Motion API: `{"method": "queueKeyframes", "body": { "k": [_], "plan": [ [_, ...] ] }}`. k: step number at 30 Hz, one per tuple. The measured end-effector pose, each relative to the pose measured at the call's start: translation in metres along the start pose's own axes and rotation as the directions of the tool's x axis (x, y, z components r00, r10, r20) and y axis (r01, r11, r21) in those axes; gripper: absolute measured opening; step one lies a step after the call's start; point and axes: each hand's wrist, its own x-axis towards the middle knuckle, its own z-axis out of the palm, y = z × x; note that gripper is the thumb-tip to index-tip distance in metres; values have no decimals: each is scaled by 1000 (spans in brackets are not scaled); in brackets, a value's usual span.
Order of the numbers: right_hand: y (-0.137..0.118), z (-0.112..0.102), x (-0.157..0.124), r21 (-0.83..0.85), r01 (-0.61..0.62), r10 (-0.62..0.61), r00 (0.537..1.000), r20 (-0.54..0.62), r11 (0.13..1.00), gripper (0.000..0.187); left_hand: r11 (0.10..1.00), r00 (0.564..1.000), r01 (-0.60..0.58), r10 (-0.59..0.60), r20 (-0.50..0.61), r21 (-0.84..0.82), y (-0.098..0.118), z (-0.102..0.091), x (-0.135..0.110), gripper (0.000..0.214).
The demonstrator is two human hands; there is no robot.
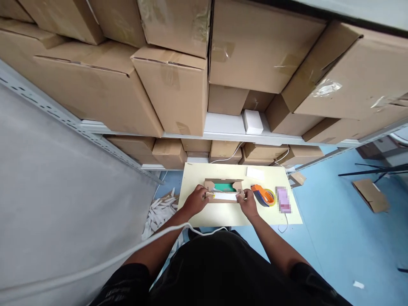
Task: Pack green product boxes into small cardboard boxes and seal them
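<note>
A small open cardboard box (223,200) sits on the pale yellow table (204,216) in front of me. Something green (225,187) lies inside it, and a long white piece (225,196) runs along its near side; I cannot make out what either is. My left hand (195,200) grips the left end of the box's near side, fingers closed. At the right end, my right hand (247,205) is likewise closed, its thumb near the end of the white piece. An orange and blue tape dispenser (259,196) rests just right of my right hand.
A yellow tape roll (270,197), a blurred pink object (283,199) and a white sheet (255,173) lie on the table. Behind it, shelves (223,124) carry large cartons (172,93). Paper scraps (161,212) cover the floor at left. A white cable (127,251) crosses before me.
</note>
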Motion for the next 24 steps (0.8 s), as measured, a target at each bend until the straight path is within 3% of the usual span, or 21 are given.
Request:
{"method": "queueKeyframes", "body": {
  "k": [3,5,9,12,16,20,22,24],
  "plan": [
    [7,10,3,21,-105,106,994,-22,994,66,998,988,2,9,-153,69,7,-10,22,56],
    [10,13,6,39,-126,126,992,7,991,72,990,988,-68,85,-132,127,11,-14,34,67],
    [15,11,14,40,-113,109,990,91,993,76,974,992,-129,127,21,187,15,-7,38,54],
    [18,9,18,52,-81,75,991,114,995,74,964,990,-133,139,-10,230,9,8,19,40],
    [16,10,22,38,-52,47,991,127,998,72,949,983,-163,179,-35,269,0,28,-3,36],
    [9,3,25,21,-23,18,982,189,1000,72,944,972,-115,171,-160,310,3,39,4,31],
    [15,-12,26,41,21,-30,972,232,999,63,939,963,-99,174,-207,330,8,40,13,26],
    [31,-37,27,-10,93,-89,975,204,996,48,935,955,-95,183,-235,342,13,40,20,24]
  ]
}}
